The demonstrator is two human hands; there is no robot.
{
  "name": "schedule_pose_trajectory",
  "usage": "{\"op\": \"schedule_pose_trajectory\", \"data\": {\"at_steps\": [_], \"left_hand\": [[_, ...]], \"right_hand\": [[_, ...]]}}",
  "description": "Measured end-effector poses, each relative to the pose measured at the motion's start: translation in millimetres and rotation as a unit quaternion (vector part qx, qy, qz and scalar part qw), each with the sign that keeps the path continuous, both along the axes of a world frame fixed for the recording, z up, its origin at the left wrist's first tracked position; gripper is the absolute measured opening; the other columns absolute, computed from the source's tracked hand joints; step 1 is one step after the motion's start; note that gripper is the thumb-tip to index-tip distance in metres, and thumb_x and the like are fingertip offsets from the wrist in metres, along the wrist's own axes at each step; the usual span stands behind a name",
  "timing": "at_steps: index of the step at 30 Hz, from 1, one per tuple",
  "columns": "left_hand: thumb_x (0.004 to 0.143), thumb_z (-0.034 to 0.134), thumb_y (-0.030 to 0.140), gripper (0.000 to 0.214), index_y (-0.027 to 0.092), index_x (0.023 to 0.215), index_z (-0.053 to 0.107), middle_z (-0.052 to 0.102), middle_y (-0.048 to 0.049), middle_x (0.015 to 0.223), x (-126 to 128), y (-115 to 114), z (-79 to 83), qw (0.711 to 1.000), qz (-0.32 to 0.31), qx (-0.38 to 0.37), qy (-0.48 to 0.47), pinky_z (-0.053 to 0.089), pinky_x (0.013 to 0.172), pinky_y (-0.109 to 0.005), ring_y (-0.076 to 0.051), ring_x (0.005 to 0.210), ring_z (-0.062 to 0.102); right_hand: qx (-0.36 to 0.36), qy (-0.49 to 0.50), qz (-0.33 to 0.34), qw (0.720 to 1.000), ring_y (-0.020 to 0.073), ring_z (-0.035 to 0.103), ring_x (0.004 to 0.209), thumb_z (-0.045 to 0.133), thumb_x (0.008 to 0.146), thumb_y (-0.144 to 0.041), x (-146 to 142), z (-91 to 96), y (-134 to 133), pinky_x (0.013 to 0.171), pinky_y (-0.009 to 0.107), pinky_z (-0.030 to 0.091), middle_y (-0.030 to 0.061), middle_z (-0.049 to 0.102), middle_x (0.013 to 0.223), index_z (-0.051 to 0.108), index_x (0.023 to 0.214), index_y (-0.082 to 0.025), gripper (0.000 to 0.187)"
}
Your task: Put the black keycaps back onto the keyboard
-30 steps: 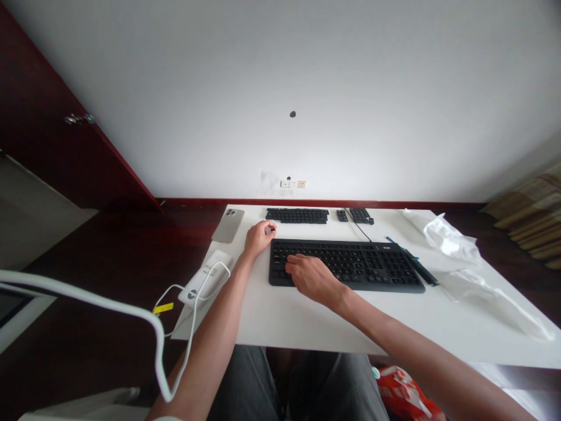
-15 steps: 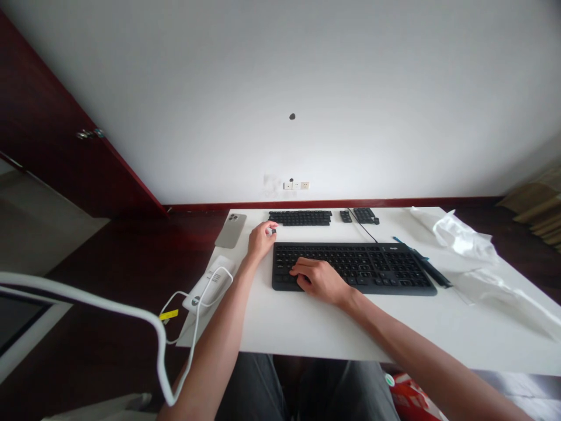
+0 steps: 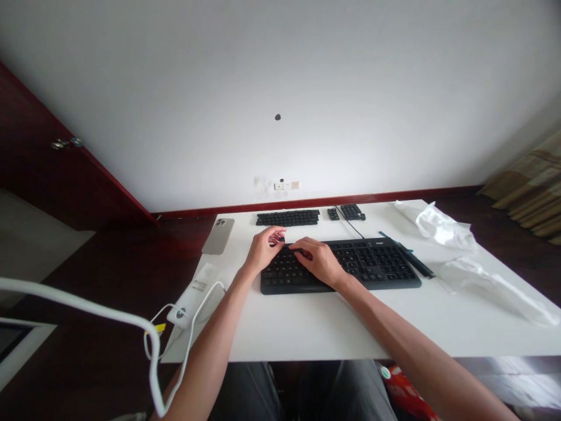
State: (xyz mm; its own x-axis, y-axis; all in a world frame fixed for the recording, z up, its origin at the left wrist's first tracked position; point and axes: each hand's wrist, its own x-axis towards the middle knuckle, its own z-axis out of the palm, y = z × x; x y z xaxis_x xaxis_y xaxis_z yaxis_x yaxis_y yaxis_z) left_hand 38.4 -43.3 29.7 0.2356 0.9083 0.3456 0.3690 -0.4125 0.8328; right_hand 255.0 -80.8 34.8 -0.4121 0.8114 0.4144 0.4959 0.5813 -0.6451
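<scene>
The black keyboard [image 3: 307,288] lies on the white table with keycaps on it. Over its upper left edge, my left hand [image 3: 263,251] is closed in a pinch on a small dark keycap [image 3: 281,239]. Close beside it, my right hand [image 3: 322,261] rests on the left half of the keyboard, fingers curled and thumb near the index finger; whatever is between them is hidden. Behind the keyboard, loose black keycaps [image 3: 288,218] lie in rows. A smaller group of keycaps [image 3: 333,214] and a number-pad block of keycaps [image 3: 352,211] sit to their right.
A phone [image 3: 218,236] lies at the table's left, with a white power strip [image 3: 198,295] and white cable [image 3: 153,339] nearer me. Right of the keyboard are a dark slim tool [image 3: 416,261] and crumpled white plastic wrapping [image 3: 447,228]. The keyboard's cord [image 3: 350,222] runs backward.
My left hand has moved right and down from beside the keyboard's corner to its upper left keys. My right hand has shifted up toward the top rows. The view has turned slightly right.
</scene>
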Motion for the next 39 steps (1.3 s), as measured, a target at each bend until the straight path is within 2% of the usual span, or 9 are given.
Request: {"op": "schedule_pose_trajectory", "data": {"at_steps": [7, 11, 15, 19, 26, 30, 33, 36, 39], "left_hand": [[0.082, 0.069, 0.011, 0.052, 0.024, 0.132, 0.064, 0.070, -0.0059, 0.112, 14, -9, 0.0, 0.997, -0.068, -0.030, -0.017, 0.059, 0.084, -0.026, -0.012, 0.086, 0.068], [0.083, 0.071, 0.014, 0.053, 0.024, 0.134, 0.063, 0.069, -0.0062, 0.115, 15, -11, 1.0, 0.994, -0.094, -0.046, -0.024, 0.059, 0.087, -0.027, -0.013, 0.089, 0.069], [0.083, 0.074, 0.018, 0.051, 0.023, 0.133, 0.062, 0.068, -0.0046, 0.104, 13, -11, 2.0, 0.990, -0.111, -0.080, -0.040, 0.058, 0.089, -0.028, -0.014, 0.090, 0.070], [0.082, 0.078, 0.023, 0.053, 0.024, 0.133, 0.062, 0.066, -0.0036, 0.099, 10, -9, 0.0, 0.986, -0.116, -0.105, -0.060, 0.058, 0.088, -0.028, -0.015, 0.090, 0.070], [0.079, 0.082, 0.032, 0.054, 0.022, 0.129, 0.064, 0.064, -0.0023, 0.094, 6, -8, 2.5, 0.980, -0.123, -0.142, -0.066, 0.056, 0.080, -0.025, -0.012, 0.078, 0.068], [0.078, 0.083, 0.033, 0.052, 0.020, 0.126, 0.066, 0.064, -0.0017, 0.091, 5, -9, 4.2, 0.973, -0.144, -0.163, -0.075, 0.054, 0.073, -0.023, -0.010, 0.072, 0.065], [0.078, 0.083, 0.034, 0.052, 0.020, 0.125, 0.066, 0.064, -0.0016, 0.091, 5, -10, 5.0, 0.969, -0.160, -0.171, -0.083, 0.055, 0.074, -0.023, -0.011, 0.074, 0.066], [0.078, 0.083, 0.037, 0.054, 0.019, 0.126, 0.066, 0.065, -0.0028, 0.093, 4, -10, 5.8, 0.968, -0.166, -0.169, -0.076, 0.056, 0.076, -0.025, -0.012, 0.077, 0.067], [0.083, 0.078, 0.042, 0.047, 0.018, 0.122, 0.069, 0.068, -0.0059, 0.095, 0, -6, 4.5, 0.981, -0.133, -0.128, -0.051, 0.055, 0.076, -0.025, -0.016, 0.085, 0.068]], "right_hand": [[-0.002, 0.030, -0.009, 1.000, 0.0167, 0.067, 0.091, 0.059, 0.093, -0.015, 3, -6.2, 7, 0.082, 0.029, 0.054, 0.0052, 0.070, 0.122, 0.072, 0.116, -0.024, 0.028], [0.006, 0.033, -0.007, 0.999, 0.0186, 0.068, 0.094, 0.060, 0.093, -0.017, 4, -9.7, 10, 0.084, 0.031, 0.054, 0.0060, 0.073, 0.117, 0.074, 0.113, -0.023, 0.025], [-0.006, 0.048, 0.009, 0.999, 0.0189, 0.069, 0.090, 0.061, 0.095, -0.021, 6, -9.3, 11, 0.082, 0.031, 0.055, 0.0066, 0.075, 0.111, 0.076, 0.107, -0.022, 0.018], [-0.033, 0.075, 0.020, 0.996, 0.0194, 0.070, 0.087, 0.064, 0.095, -0.029, 6, -11.0, 11, 0.081, 0.032, 0.056, 0.0060, 0.077, 0.103, 0.078, 0.099, -0.021, 0.016], [-0.117, 0.098, 0.019, 0.988, 0.0224, 0.073, 0.083, 0.071, 0.090, -0.041, 9, -10.8, 13, 0.082, 0.035, 0.059, 0.0048, 0.080, 0.096, 0.081, 0.096, -0.022, 0.023], [-0.183, 0.102, 0.059, 0.976, 0.0242, 0.074, 0.086, 0.071, 0.090, -0.045, 12, -3.6, 14, 0.081, 0.035, 0.058, 0.0050, 0.080, 0.093, 0.082, 0.097, -0.019, 0.029], [-0.224, 0.137, 0.094, 0.960, 0.0238, 0.073, 0.088, 0.072, 0.088, -0.047, 12, -2.7, 16, 0.083, 0.034, 0.057, 0.0061, 0.080, 0.095, 0.080, 0.095, -0.017, 0.032], [-0.240, 0.155, 0.088, 0.954, 0.0218, 0.072, 0.083, 0.075, 0.085, -0.048, 11, -7.0, 17, 0.079, 0.033, 0.057, 0.0060, 0.079, 0.091, 0.079, 0.093, -0.016, 0.033], [-0.222, 0.123, 0.064, 0.965, 0.0186, 0.069, 0.073, 0.078, 0.082, -0.043, 10, -9.7, 16, 0.071, 0.030, 0.056, 0.0035, 0.077, 0.082, 0.079, 0.096, -0.017, 0.029]]}}
